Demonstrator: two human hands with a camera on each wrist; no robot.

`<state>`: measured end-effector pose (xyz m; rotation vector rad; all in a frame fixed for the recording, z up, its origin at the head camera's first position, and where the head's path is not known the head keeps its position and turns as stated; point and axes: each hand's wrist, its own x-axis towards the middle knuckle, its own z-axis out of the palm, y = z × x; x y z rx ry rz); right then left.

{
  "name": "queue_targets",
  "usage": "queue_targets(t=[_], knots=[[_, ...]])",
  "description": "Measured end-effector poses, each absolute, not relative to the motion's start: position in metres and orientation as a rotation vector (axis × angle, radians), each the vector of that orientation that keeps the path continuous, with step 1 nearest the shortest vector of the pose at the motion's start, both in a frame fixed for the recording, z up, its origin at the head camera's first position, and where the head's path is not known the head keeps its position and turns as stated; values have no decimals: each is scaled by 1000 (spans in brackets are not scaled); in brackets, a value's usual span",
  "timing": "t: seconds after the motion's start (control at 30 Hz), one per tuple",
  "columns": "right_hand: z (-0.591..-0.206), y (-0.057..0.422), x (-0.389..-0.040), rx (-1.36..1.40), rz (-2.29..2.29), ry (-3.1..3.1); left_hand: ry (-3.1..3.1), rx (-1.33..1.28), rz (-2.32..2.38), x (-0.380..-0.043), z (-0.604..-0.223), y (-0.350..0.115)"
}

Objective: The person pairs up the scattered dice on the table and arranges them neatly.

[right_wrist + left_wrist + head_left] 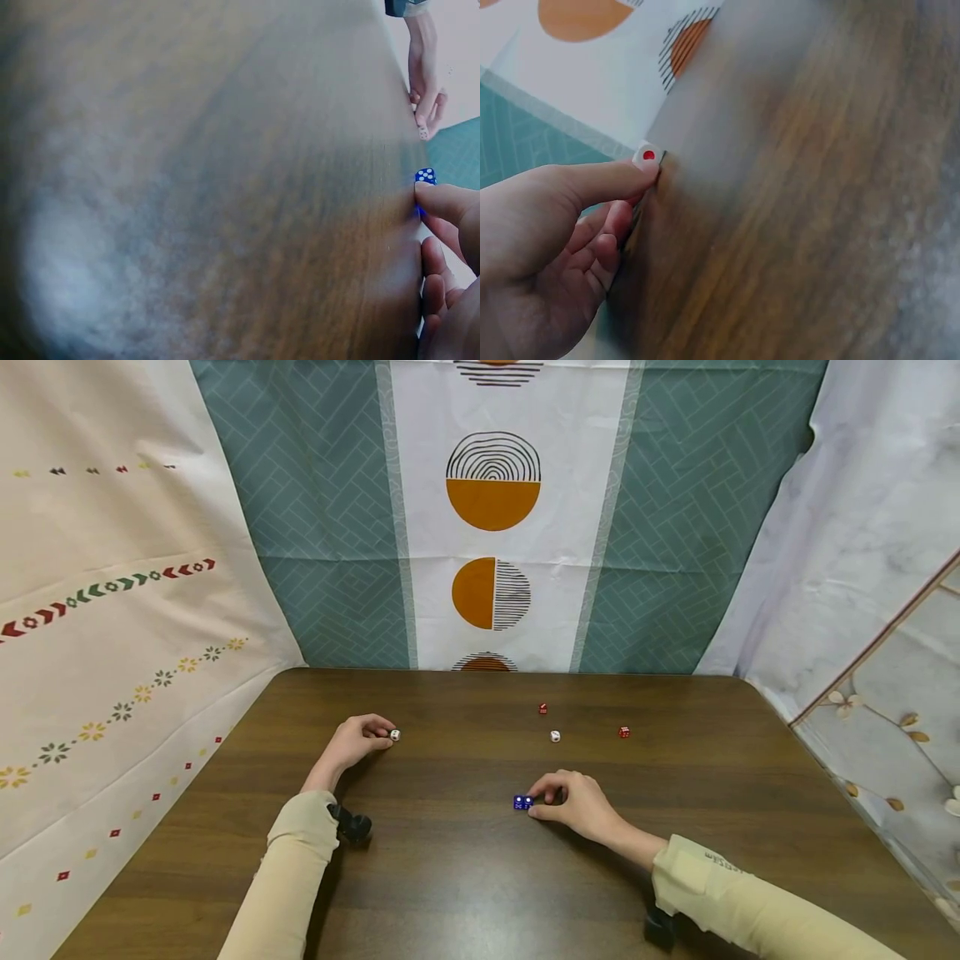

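Observation:
At the left of the table, my left hand (352, 747) pinches a white die (395, 736) between thumb and fingertips. The left wrist view gives a closer look at this white die (649, 155), with a single red pip facing the camera. Right of the middle, my right hand (583, 808) has thumb and index finger on the right one of two blue dice (518, 802), which sit side by side on the table. White pips show on the blue die (425, 176) in the right wrist view, beyond the thumb tip that partly covers the pair.
Farther back on the brown wooden table (450, 877) lie a second white die (555, 737), a red die (543, 708) and another red die (625, 732). Patterned curtains (330, 527) hang along the table's back and sides.

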<state>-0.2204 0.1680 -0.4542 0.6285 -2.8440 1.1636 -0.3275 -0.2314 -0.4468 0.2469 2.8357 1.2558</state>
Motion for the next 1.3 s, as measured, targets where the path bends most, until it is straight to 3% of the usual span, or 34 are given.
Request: queue_targets(t=[0.7, 1.3], knots=[[-454, 168, -220, 637, 1173, -2842, 2909, 278, 1173, -326, -445, -216], [-454, 168, -221, 630, 1163, -2846, 2889, 360, 1079, -316, -437, -146]])
